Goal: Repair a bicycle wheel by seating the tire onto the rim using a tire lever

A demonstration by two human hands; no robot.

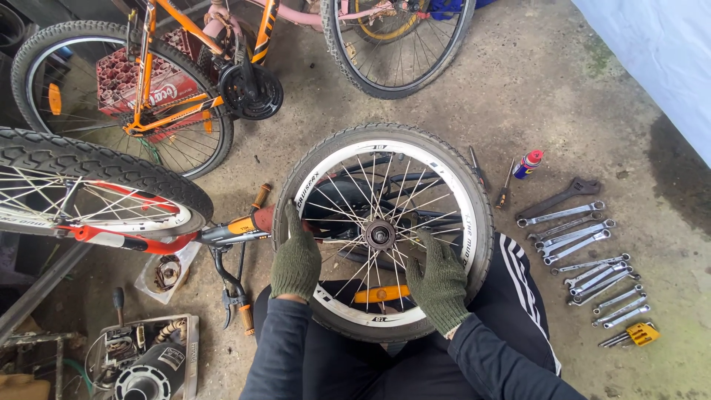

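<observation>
A small bicycle wheel [474, 215] with a black tyre, white rim and silver spokes lies flat on my lap. Its hub [380, 235] sits in the middle, and an orange reflector [381, 294] is clipped to the near spokes. My left hand [295, 257], in a green knit glove, rests on the tyre's left side with the fingers over the rim. My right hand [437, 281], gloved the same way, lies on the spokes at the lower right, fingers pointing toward the hub.
A row of several silver spanners [585, 259] lies on the concrete to the right, with a spray can [527, 164], two screwdrivers [505, 187] and a yellow hex key set [641, 333]. An upturned orange bicycle [148, 96] and a red-framed wheel [89, 192] stand left. A toolbox [148, 359] sits at the lower left.
</observation>
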